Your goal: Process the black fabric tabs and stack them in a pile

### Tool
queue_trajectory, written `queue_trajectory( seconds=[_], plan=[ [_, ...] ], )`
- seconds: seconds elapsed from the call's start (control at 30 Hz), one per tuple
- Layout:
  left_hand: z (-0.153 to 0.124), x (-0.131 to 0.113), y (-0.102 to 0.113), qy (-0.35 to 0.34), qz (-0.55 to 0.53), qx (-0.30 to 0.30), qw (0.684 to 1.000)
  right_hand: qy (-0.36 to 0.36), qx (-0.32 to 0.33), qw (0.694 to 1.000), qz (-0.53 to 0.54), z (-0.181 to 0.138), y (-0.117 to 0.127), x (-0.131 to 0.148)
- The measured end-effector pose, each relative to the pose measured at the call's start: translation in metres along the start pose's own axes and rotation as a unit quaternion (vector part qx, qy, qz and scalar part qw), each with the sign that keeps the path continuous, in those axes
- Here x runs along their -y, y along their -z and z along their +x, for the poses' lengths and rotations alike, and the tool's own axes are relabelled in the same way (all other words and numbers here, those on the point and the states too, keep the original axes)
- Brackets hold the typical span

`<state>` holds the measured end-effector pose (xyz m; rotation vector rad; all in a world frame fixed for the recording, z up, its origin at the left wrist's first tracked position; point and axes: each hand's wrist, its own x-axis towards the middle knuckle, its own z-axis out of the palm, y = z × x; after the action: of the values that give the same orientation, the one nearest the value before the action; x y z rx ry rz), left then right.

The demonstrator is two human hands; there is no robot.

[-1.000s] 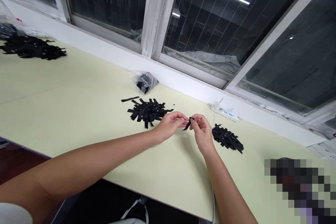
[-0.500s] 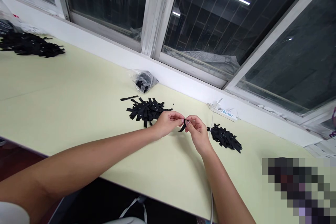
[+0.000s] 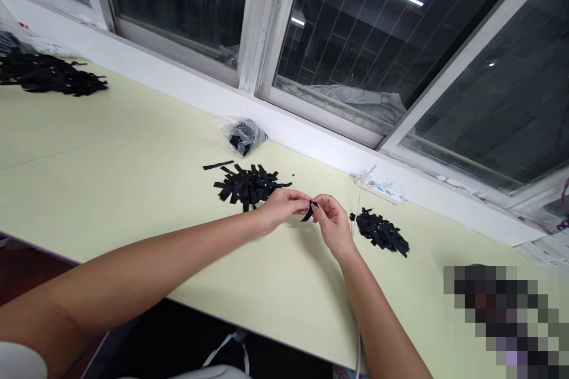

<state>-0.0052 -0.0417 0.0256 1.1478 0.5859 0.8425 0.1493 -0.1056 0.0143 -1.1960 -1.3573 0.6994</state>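
Between my two hands, above the pale yellow table (image 3: 267, 284), is a short black fabric strip (image 3: 306, 213) with one end hanging down. My left hand (image 3: 284, 208) pinches it from the left with thumb and forefinger. From the right, my right hand (image 3: 331, 219) grips the same strip, its fingertips nearly touching the left ones. Just behind my left hand lies a loose pile of black strips (image 3: 249, 183) with small pale marks on them. To the right of my right hand is a smaller pile of black strips (image 3: 382, 232). Fingers partly hide the held strip.
A clear plastic bag (image 3: 244, 136) with black pieces stands by the wall. A power strip (image 3: 382, 189) has a white cable (image 3: 358, 207) running past my right arm. Far left lies a larger black heap (image 3: 48, 74). A pixelated area covers the lower right.
My hands stay nearly in place and the fingertips have shifted slightly around the strip. The piles have not moved.
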Motion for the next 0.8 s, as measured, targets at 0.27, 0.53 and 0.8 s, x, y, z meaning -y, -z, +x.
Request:
queue_trajectory(
  seconds=[0.27, 0.53, 0.8],
  plan=[
    [0.0, 0.0, 0.001, -0.021, 0.057, 0.012, 0.998, 0.02, -0.023, 0.999, -0.024, -0.001, -0.005, -0.003],
    [0.006, 0.014, 0.009, 0.063, -0.029, 0.023, 0.997, 0.022, -0.035, 0.995, -0.092, -0.005, -0.008, -0.012],
    [0.007, 0.016, 0.01, 0.091, -0.072, 0.022, 0.993, 0.062, -0.044, 0.983, -0.167, -0.006, -0.008, -0.009]
  ],
)
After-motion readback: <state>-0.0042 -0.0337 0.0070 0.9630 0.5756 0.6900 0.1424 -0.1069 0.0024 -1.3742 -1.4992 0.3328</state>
